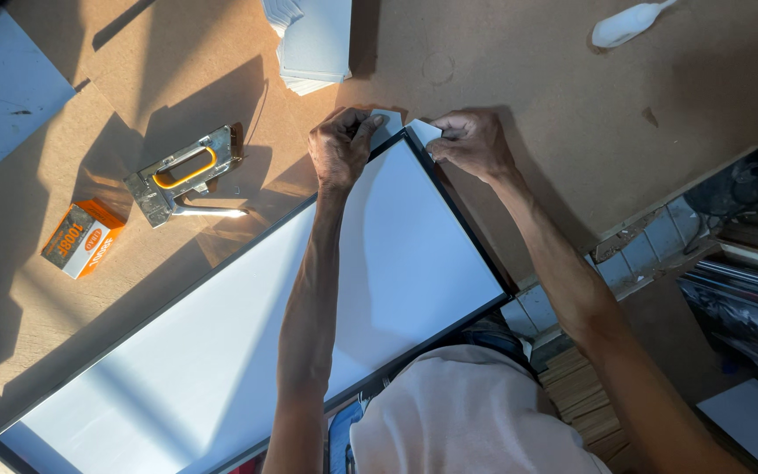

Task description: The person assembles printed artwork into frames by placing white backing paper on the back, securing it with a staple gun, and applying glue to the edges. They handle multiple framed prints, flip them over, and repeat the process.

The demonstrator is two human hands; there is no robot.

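Brown hardboard covers the table (572,96), lit in warm patches and crossed by long shadows, with its broken right edge dropping off toward clutter at the right of the frame. Largest on it is a long white panel in a thin black frame (221,351), lying diagonally from the lower left corner up to the upper middle; its lower long edge hangs out past the table edge near the person's body. Bare board lies open above and to the right of the frame's top corner, and more at the left side.

A pale grey sheet (2,88) sits at the upper left corner. A stack of white cards (313,44) rests at the top middle, just above the hands. A metal staple gun with an orange grip (188,174) lies left of centre, well clear of the frame's upper edge, and an orange staple box (82,239) lies near it, further left.

At the frame's top corner, the left hand (339,145) is curled, fingers pinching a small white corner piece (388,125). The right hand (471,140) pinches the same piece from the other side. A white smear (625,24) marks the upper right.
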